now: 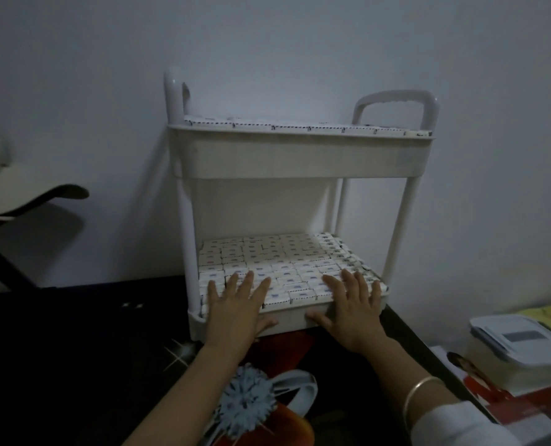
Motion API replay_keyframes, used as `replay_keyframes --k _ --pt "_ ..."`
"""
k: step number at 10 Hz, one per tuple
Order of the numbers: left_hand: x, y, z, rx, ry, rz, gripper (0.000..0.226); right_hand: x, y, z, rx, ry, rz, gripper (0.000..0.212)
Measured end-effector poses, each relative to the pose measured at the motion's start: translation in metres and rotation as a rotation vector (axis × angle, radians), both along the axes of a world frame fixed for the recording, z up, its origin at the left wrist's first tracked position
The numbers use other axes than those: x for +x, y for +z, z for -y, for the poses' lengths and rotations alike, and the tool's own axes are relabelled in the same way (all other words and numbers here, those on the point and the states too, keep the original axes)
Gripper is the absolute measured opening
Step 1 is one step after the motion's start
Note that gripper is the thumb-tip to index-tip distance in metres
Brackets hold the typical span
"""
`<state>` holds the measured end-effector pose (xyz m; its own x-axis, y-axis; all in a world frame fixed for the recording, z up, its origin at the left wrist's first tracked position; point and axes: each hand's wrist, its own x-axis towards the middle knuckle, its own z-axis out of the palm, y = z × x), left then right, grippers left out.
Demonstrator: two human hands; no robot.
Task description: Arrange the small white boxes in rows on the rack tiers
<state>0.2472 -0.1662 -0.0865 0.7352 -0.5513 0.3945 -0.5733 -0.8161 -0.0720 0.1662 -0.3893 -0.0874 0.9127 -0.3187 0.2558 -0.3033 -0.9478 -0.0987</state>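
A white two-tier plastic rack (299,156) stands against the wall on a dark surface. Small white boxes (287,262) fill its lower tier in tight rows. More white boxes (299,126) line the upper tier, only their tops showing over the rim. My left hand (238,300) lies flat with spread fingers on the front-left boxes of the lower tier, thumb at the tier's front rim. My right hand (351,304) lies flat the same way on the front-right boxes.
A lidded plastic container (518,346) sits on papers at the right. A blue flower-patterned cloth (251,403) covers the surface in front of the rack. A dark chair armrest (42,197) juts in at the left. The room is dim.
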Motion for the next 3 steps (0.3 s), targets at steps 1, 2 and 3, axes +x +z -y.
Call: replay_keyframes --k 1,2,3 --pt "-0.002 0.001 0.003 -0.021 0.014 -0.029 0.087 -0.002 0.002 0.0 0.003 0.012 0.0 0.088" --pt "-0.009 0.012 0.004 0.024 0.051 -0.146 0.086 -0.005 0.01 -0.003 0.026 0.026 -0.078 0.087" --pt "-0.015 0.034 0.005 0.183 0.033 -0.304 0.093 -0.014 0.029 -0.001 0.045 0.078 -0.144 0.088"
